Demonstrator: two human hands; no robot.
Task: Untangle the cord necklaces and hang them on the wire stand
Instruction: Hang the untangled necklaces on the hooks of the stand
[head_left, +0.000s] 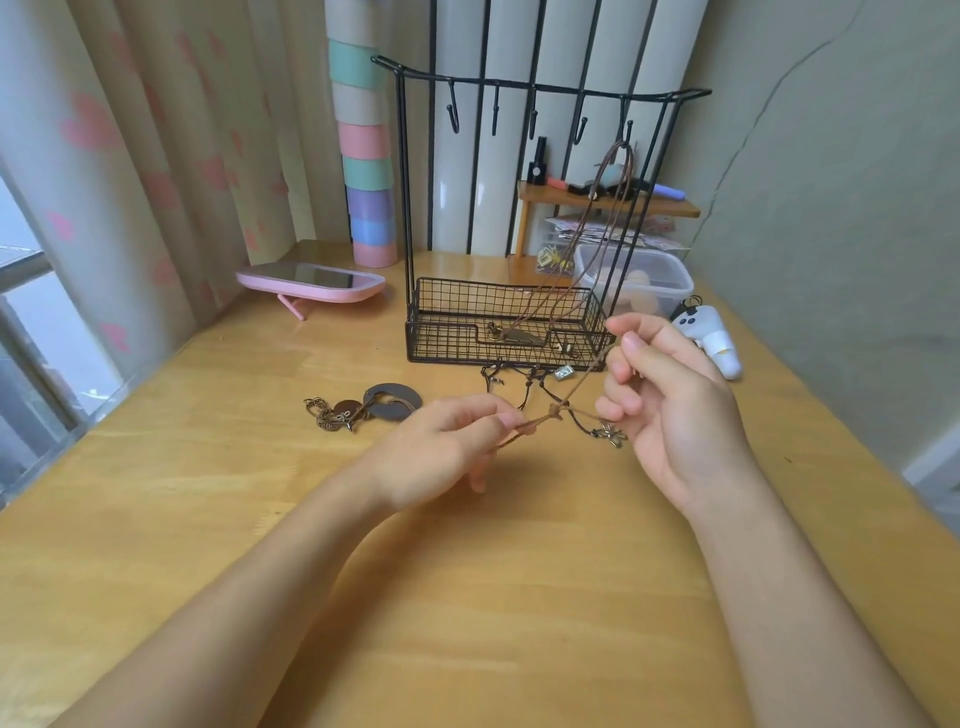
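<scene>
A black wire stand (540, 89) with several hooks and a mesh basket (441, 332) stands at the back of the wooden table. One brown cord necklace (597, 208) hangs from a right-hand hook, its leaf pendant lying in the basket. In front of the basket, my left hand (441, 447) pinches a tan cord (553, 413) near a knot. My right hand (670, 400) pinches the same cord higher up, holding it taut. A small metal charm (612, 435) dangles below it. More dark cords with charms (514, 382) lie tangled on the table. A round-pendant necklace (363, 408) lies to the left.
A pink mirror (311, 283) lies at the back left beside a stack of pastel cups (366, 156). A clear plastic box (639, 278), a small wooden shelf (608, 205) and a white toy (709, 335) stand at the back right. A curtain hangs on the left.
</scene>
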